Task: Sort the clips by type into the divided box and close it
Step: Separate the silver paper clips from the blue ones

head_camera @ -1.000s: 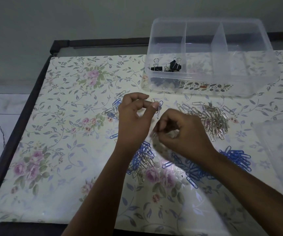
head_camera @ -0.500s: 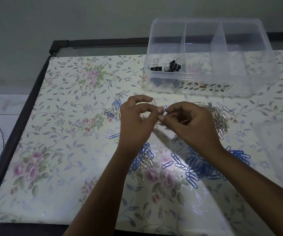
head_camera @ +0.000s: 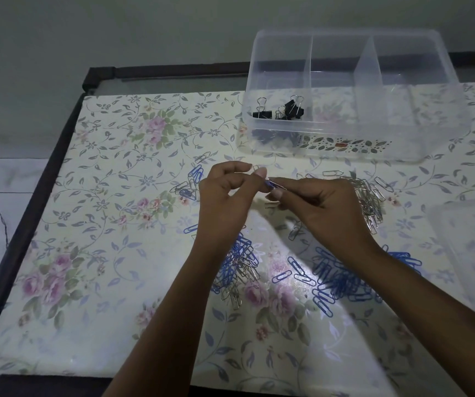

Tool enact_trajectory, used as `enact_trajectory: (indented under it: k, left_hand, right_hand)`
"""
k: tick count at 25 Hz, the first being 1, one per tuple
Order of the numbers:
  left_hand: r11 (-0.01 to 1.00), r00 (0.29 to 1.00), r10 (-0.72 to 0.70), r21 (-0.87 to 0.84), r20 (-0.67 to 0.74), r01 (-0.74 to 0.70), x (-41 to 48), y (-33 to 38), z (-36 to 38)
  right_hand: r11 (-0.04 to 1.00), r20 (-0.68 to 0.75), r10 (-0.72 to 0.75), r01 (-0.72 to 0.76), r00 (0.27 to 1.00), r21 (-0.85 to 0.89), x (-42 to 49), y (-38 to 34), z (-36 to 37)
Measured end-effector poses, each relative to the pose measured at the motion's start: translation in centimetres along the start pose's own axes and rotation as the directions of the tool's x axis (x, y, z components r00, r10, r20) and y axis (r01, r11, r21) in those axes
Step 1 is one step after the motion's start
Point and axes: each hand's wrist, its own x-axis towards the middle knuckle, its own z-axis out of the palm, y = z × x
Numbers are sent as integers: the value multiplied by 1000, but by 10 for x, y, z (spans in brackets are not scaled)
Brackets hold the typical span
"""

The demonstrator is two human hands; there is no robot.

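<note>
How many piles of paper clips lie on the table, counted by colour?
Blue: 1, the blue pile
Silver: 1, the silver pile
Mixed: 2, the large mixed pile and the small mixed pile
Total: 4
Not counted: loose single clips.

Light is low and cool throughout, leaving the wall (head_camera: pixel 116 30) beyond the fingers (head_camera: pixel 237 167) a flat grey. The glossy tabletop (head_camera: pixel 110 213) catches a bright, hard-edged patch of glare just nearer than the fingers, and soft shadows lie directly under them. The silver clip (head_camera: pixel 255 168) pinched in the left fingers (head_camera: pixel 260 173) and the blue clip (head_camera: pixel 272 183) in the right fingers (head_camera: pixel 290 187) are thin and slightly smeared. Wide-angle bending bows the tabletop's edge far left of the fingers and splays the clear box (head_camera: pixel 345 32) beyond them. Far right of the fingers a translucent lid (head_camera: pixel 471 239) reads as a milky blur.
</note>
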Motion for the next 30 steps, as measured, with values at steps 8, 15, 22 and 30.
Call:
enact_trajectory:
  k: [8,15,22,30]
  left_hand:
    - [999,996,-22,-43,-81,19,4,1,-3]
    - [988,991,85,137,-101,-71,5,0,-8]
    - [912,972,235,351,-23,-212,4,-14,-5]
    - [887,981,191,432,-25,-161,2,-13,-7]
  right_hand:
    - [896,55,-371,373,927,-240,4,4,-5]
    - [823,86,-300,303,950,-480,1,16,-10]
    - [798,-74,-180,102,981,-594,4,23,-23]
    - [570,252,-250,353,935,-742,-1,29,-14]
